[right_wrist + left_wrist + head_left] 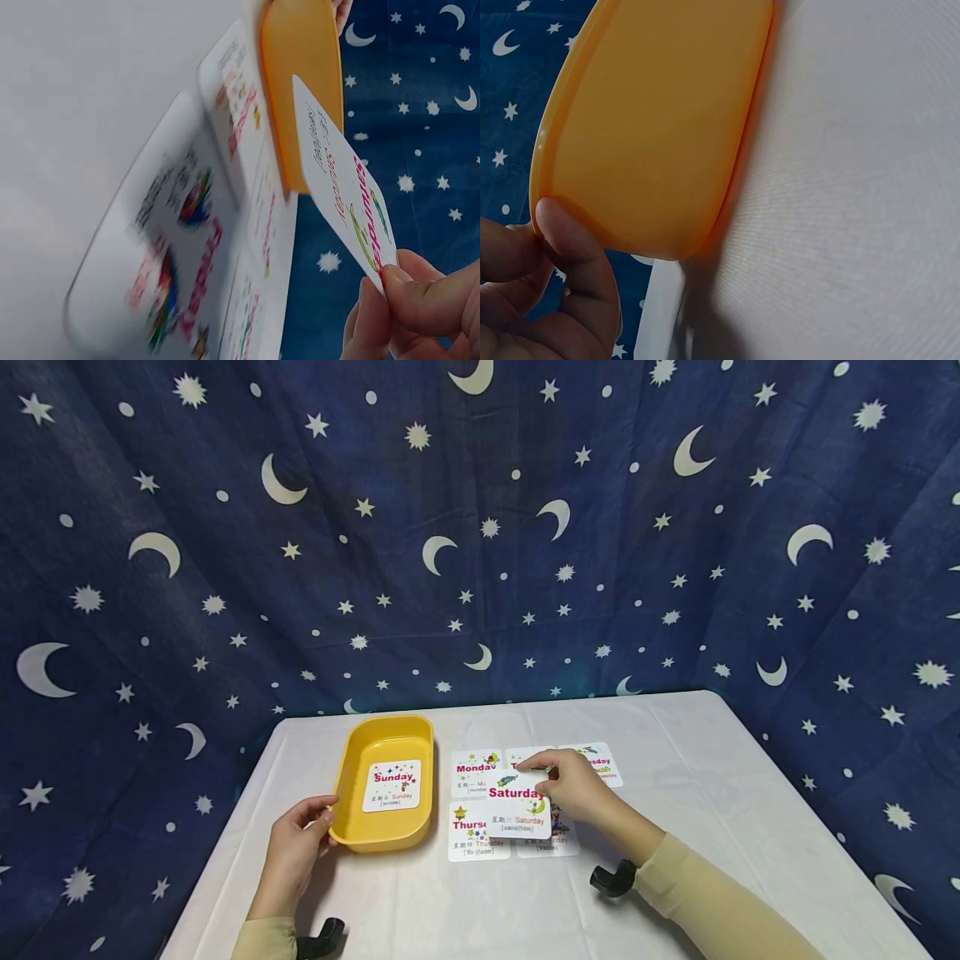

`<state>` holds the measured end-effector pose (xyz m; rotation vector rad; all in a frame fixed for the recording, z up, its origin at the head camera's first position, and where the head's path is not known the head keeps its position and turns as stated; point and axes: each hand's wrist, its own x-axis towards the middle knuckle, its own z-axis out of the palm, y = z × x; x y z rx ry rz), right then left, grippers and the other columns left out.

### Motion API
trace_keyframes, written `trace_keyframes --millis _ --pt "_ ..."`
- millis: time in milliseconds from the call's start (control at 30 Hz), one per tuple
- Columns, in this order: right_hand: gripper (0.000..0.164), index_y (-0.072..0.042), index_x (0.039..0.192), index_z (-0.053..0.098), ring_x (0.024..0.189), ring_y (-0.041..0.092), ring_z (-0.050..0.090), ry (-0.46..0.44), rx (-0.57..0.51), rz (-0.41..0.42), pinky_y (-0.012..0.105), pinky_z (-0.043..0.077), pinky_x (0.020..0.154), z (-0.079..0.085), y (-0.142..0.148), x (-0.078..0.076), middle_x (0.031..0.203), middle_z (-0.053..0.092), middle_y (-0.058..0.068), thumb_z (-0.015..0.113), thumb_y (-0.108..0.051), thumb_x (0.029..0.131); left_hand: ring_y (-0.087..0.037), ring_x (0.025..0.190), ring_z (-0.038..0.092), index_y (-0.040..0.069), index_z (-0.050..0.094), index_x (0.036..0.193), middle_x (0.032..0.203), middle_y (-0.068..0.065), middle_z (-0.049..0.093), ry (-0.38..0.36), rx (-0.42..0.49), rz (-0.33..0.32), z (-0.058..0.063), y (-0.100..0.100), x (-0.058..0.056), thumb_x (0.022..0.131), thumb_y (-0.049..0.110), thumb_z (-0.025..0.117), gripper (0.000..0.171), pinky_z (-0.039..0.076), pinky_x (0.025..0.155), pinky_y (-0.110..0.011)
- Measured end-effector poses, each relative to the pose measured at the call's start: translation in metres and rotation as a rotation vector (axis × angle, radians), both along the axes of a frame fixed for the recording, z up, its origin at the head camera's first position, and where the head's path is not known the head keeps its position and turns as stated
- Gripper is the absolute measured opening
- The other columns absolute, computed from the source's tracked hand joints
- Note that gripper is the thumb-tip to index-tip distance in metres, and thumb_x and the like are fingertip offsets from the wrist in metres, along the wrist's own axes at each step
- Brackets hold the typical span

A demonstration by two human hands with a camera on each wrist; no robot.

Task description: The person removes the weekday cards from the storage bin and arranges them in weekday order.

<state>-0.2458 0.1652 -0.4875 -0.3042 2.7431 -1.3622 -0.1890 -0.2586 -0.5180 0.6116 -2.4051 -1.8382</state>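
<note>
My left hand pinches the near left rim of a yellow plastic tray, thumb and finger on its edge. A white Sunday card lies inside that tray. Between thumb and fingers of my right hand is the Saturday card, held by its right edge. The right wrist view has this Saturday card tilted and lifted above the other cards. Under it lie the Monday card, the Thursday card and the Friday card, partly covered.
Behind my right hand, a card starting with T and another ending in "sday" are half hidden. All lie on a white-covered table. A dark blue star-and-moon curtain rises at the back and sides. Black bands show at both wrists.
</note>
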Motion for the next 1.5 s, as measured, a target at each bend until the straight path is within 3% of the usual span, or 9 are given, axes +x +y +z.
trace_keyframes --millis 100,367,567,767,1500 --pt "0.046 -0.021 0.115 0.085 0.071 0.016 0.051 0.002 0.007 0.007 0.021 0.041 0.057 -0.003 0.011 0.000 0.121 0.077 0.005 0.072 0.011 0.084 -0.015 0.077 0.060 -0.001 0.063 0.140 0.113 -0.012 0.052 -0.002 0.001 -0.004 0.000 0.000 0.000 0.109 0.003 0.058 0.032 0.059 0.066 -0.021" --pt "0.046 -0.020 0.115 0.085 0.083 0.018 0.053 0.011 0.056 -0.004 0.023 0.045 0.066 -0.009 0.037 0.001 0.118 0.074 0.005 0.072 0.011 0.084 -0.015 0.078 0.059 -0.002 0.063 0.140 0.112 -0.011 0.052 0.002 0.010 -0.004 0.000 -0.001 0.001 0.109 0.002 0.057 0.032 0.059 0.066 -0.021" --pt "0.044 -0.016 0.114 0.085 0.079 0.019 0.053 0.001 0.070 -0.016 0.023 0.045 0.062 -0.011 0.055 0.002 0.126 0.075 0.010 0.070 0.012 0.083 -0.014 0.075 0.059 -0.003 0.063 0.139 0.110 -0.011 0.052 0.011 0.015 -0.001 0.000 0.000 0.000 0.109 0.002 0.057 0.032 0.059 0.065 -0.021" --pt "0.043 -0.014 0.116 0.084 0.078 0.020 0.050 -0.047 0.073 -0.040 0.022 0.041 0.057 -0.012 0.073 0.004 0.119 0.074 0.011 0.070 0.012 0.085 -0.015 0.075 0.059 -0.002 0.063 0.140 0.110 -0.012 0.052 0.005 0.007 0.002 0.000 0.000 0.001 0.109 0.001 0.057 0.032 0.058 0.065 -0.022" --pt "0.041 -0.010 0.116 0.083 0.084 0.022 0.050 -0.080 0.153 -0.081 0.025 0.039 0.062 -0.024 0.121 0.005 0.120 0.073 0.013 0.071 0.013 0.085 -0.015 0.076 0.059 -0.002 0.063 0.139 0.112 -0.013 0.052 0.004 0.000 -0.004 0.001 0.001 0.001 0.109 0.002 0.056 0.031 0.058 0.065 -0.021"
